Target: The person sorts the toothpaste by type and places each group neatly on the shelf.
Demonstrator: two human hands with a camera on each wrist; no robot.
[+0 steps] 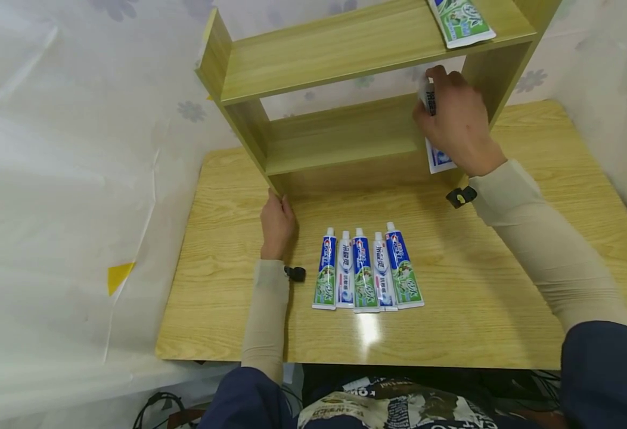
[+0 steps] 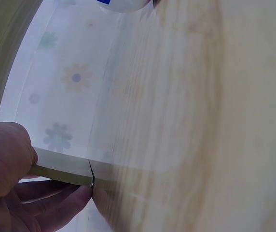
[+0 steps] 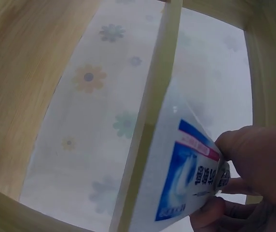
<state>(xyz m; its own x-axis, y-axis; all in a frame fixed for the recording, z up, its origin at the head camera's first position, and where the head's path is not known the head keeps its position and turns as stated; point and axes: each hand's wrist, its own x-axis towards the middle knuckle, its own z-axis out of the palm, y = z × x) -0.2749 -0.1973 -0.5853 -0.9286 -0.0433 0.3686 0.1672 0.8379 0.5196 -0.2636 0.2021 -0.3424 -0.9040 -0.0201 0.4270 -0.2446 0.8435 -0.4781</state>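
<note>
My right hand point(image 1: 461, 119) pinches a white and blue toothpaste tube point(image 1: 440, 159) at the right end of the wooden shelf unit's middle board point(image 1: 340, 134). In the right wrist view the tube point(image 3: 184, 164) lies at a slant against the board's edge, thumb on one side and fingers on the other. Lower left, my left hand point(image 1: 278, 226) grips the unit's side panel; the left wrist view has the thumb above the panel's edge point(image 2: 63, 175) and fingers beneath. A blue and green toothpaste tube point(image 1: 463, 21) lies on the upper board, partly out of frame.
Several toothpaste tubes lie side by side on the wooden table point(image 1: 211, 310), blue-green ones point(image 1: 364, 271) alternating with white ones point(image 1: 345, 268), caps toward the shelf unit. White flower-patterned sheeting point(image 1: 77, 149) covers the wall behind and at the left. The table's front edge is near my body.
</note>
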